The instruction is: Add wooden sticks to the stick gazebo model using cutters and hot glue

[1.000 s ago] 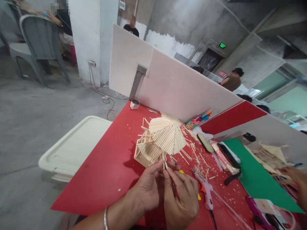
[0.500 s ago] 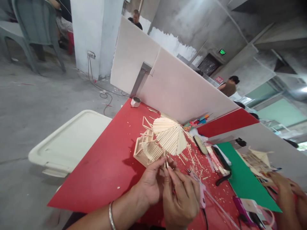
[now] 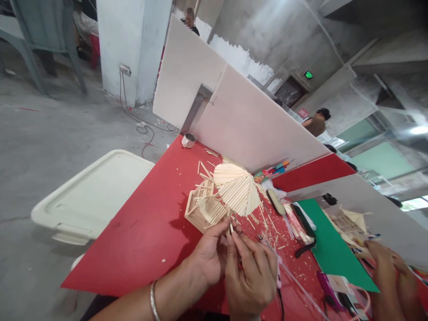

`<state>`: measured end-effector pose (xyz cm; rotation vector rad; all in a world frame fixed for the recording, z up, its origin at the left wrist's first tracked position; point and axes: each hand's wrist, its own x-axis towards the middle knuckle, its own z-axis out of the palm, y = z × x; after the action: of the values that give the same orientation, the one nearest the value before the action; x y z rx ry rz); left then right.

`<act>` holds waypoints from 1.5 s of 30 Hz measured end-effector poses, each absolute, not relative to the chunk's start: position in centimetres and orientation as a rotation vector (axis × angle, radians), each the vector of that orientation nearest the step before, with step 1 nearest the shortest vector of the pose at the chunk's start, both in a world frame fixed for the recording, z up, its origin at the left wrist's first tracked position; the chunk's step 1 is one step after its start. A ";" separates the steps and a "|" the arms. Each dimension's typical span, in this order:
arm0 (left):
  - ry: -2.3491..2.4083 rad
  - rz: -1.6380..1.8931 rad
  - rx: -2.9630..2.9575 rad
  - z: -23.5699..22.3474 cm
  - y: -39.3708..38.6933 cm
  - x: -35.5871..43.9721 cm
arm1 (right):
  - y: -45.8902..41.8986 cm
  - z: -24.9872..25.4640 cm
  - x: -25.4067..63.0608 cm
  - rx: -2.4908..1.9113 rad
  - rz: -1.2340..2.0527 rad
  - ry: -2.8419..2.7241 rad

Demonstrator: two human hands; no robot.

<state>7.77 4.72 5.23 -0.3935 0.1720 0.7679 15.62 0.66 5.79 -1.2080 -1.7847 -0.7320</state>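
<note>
My left hand (image 3: 207,253), with a silver bangle at the wrist, is closed with thumb and fingers pinched together. My right hand (image 3: 250,273) meets it, fingertips closed too. Between the fingertips shows the pale end of a short wooden stick (image 3: 231,228); the rest is hidden by the fingers. Just beyond them stands a small house model of thin wooden sticks, with a fan-like stick roof (image 3: 238,189) and a railed base (image 3: 197,209). Whether my fingertips touch the model I cannot tell. A pink glue gun (image 3: 278,271) lies partly hidden beside my right hand.
Loose sticks and crumbs litter the red tabletop (image 3: 140,232). A metal cup (image 3: 189,141) stands at the far corner, by a white partition (image 3: 247,120). At right lie a green sheet (image 3: 337,249) and another person's hands (image 3: 384,263) near a second stick model (image 3: 354,223). A white lidded bin (image 3: 96,187) stands left.
The view has shifted slightly. My hands keep nearly the same pinch below the roof, and the stick between the fingertips looks slightly turned.
</note>
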 end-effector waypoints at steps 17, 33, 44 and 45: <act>0.190 0.827 -0.394 5.3 4.7 7.9 | 0.4 5.1 16.1 -1.234 -0.609 -1.805; 0.169 0.845 -0.385 4.2 4.6 8.3 | 0.5 5.0 16.2 -1.217 -0.659 -1.784; 0.162 0.841 -0.398 4.3 4.6 8.3 | 0.4 4.9 16.2 -1.235 -0.665 -1.772; 0.161 0.842 -0.395 4.3 4.6 8.3 | 0.4 4.9 16.2 -1.237 -0.669 -1.775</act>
<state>8.27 4.64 4.29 -0.3947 0.1609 0.8417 16.23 0.40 4.90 -1.2367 -1.7752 -0.6688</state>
